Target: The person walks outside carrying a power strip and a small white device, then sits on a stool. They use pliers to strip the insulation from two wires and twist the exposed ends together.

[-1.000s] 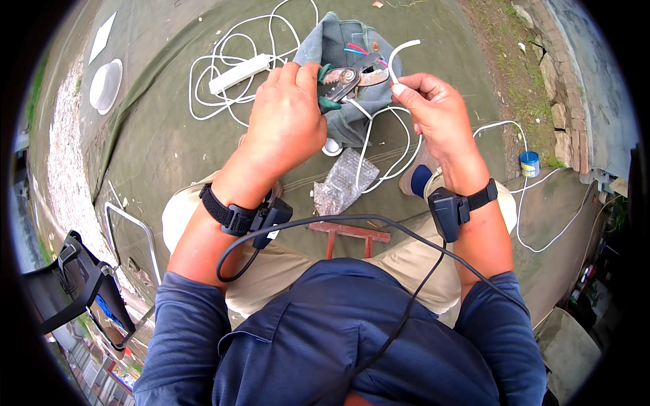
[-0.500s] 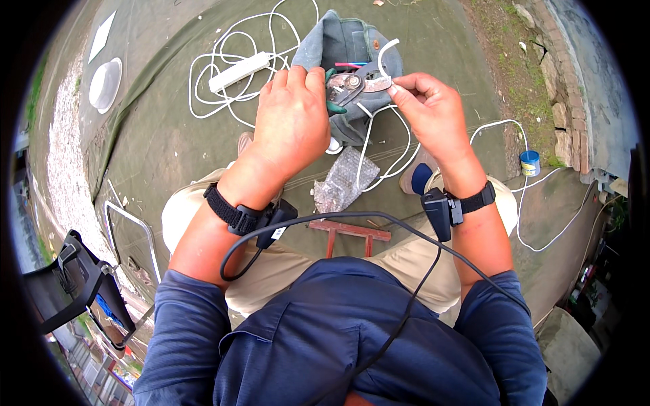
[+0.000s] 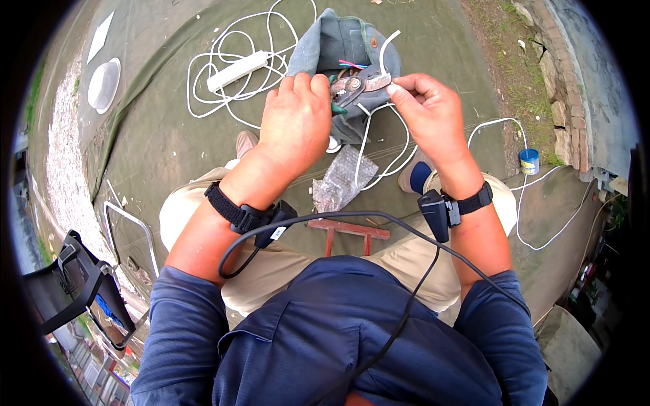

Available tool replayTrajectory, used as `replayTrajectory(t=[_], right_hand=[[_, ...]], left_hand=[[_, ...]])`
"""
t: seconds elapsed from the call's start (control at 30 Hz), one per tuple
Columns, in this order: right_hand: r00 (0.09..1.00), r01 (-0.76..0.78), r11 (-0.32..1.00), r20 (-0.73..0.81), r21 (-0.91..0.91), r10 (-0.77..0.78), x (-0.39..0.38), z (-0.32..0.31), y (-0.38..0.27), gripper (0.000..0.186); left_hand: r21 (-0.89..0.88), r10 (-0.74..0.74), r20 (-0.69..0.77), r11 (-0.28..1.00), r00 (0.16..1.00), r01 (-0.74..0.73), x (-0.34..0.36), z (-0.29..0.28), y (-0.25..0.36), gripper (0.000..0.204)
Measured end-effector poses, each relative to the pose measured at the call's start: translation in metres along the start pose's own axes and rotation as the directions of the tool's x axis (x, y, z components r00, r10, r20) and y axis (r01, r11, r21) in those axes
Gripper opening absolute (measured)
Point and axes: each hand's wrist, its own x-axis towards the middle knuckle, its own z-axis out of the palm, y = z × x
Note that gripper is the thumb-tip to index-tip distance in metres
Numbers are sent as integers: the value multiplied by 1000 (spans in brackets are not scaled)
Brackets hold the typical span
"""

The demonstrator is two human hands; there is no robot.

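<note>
My left hand (image 3: 296, 116) is wrapped round the green handles of rusty pliers (image 3: 347, 86), whose jaws point right. My right hand (image 3: 426, 111) pinches a white cable (image 3: 385, 53) with thumb and forefinger close to the jaw tips. The short end of that cable curves up beyond the jaws, which touch it; how far they bite is too small to tell. Under the pliers lies a grey-blue cloth tool bag (image 3: 317, 42), mouth open, with pink and blue wire ends or handles (image 3: 352, 65) showing inside. My left fingertips are hidden behind the hand.
A white power strip (image 3: 237, 71) with loops of cord lies on the green ground sheet, left of the bag. Bubble wrap (image 3: 345, 179) and a red wooden stool (image 3: 349, 229) are between my legs. White cable runs right past a blue tin (image 3: 529, 162). A black cord crosses my lap.
The pliers have tilted slightly and their jaws look closer together at the cable. Its free end has swung more upright. Both hands remain nearly in place.
</note>
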Motion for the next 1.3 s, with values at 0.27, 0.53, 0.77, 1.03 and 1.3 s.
replayTrajectory(t=[0.27,0.53,0.77,1.03,1.3], right_hand=[[1000,17,998,-4,-60,-17,0,-3,-4,14],[999,31,990,29,-137,-28,1,-10,-1,17],[999,27,997,-30,-75,-29,5,-11,2,17],[965,-260,894,106,365,238,4,-22,-14,30],[952,-307,855,147,417,270,2,-19,-18,27]], left_hand=[[5,15,26,1000,1000,-16,0,0,-1,22],[-128,-16,100,991,995,29,6,-5,-2,25],[-252,-173,146,946,974,206,18,-13,8,34],[-282,-55,-98,959,994,25,6,2,6,53],[-231,-38,-182,973,983,-5,9,3,10,56]])
